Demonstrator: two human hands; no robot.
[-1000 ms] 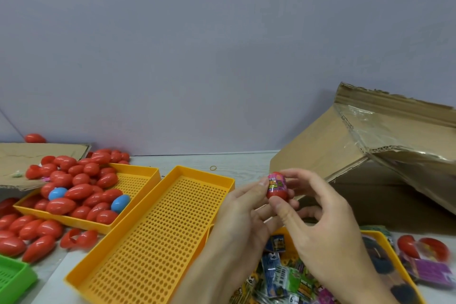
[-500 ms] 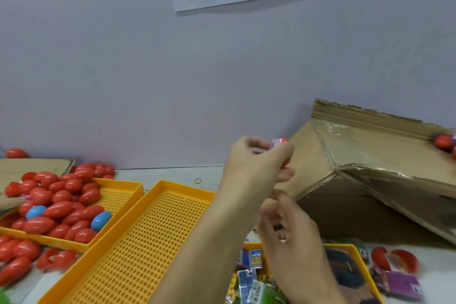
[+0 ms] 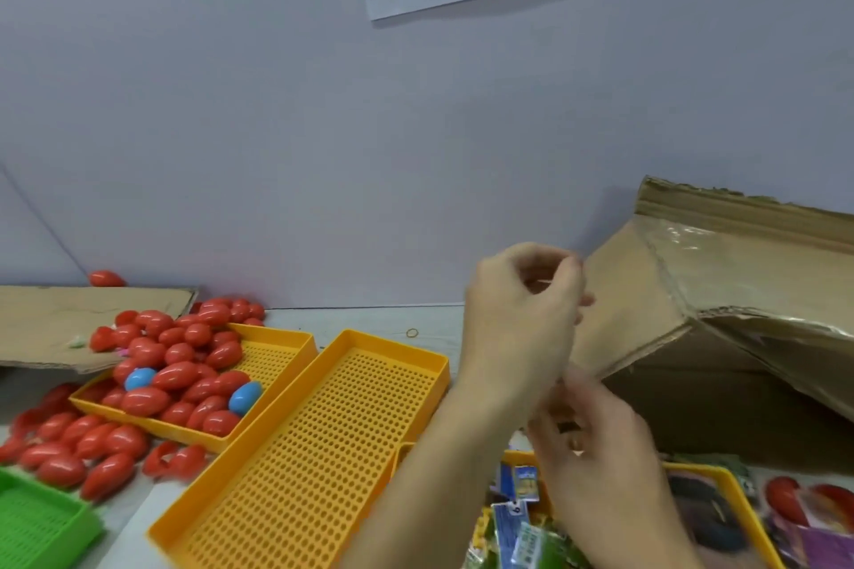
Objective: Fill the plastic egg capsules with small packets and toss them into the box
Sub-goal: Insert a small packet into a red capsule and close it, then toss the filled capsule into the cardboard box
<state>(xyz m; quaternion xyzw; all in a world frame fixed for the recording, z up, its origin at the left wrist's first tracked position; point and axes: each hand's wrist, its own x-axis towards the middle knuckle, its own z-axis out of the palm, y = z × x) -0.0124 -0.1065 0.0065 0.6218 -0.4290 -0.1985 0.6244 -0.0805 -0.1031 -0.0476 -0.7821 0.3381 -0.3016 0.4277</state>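
Hands up by the box now: left hand (image 3: 524, 314) raised beside the cardboard box (image 3: 721, 305), fingers curled loosely, and no capsule shows between them, so whether anything is gripped I cannot tell. Right hand (image 3: 596, 439) hangs lower and blurred above the packets (image 3: 517, 517), its fingers too smeared to read. Red egg capsules (image 3: 180, 365) sit heaped in the far yellow tray (image 3: 277, 337), while the perforated tray (image 3: 314, 444) is nearer. For a clean toss, aim past the box flap into the opening, release with a gentle flick, then reach for a packet.
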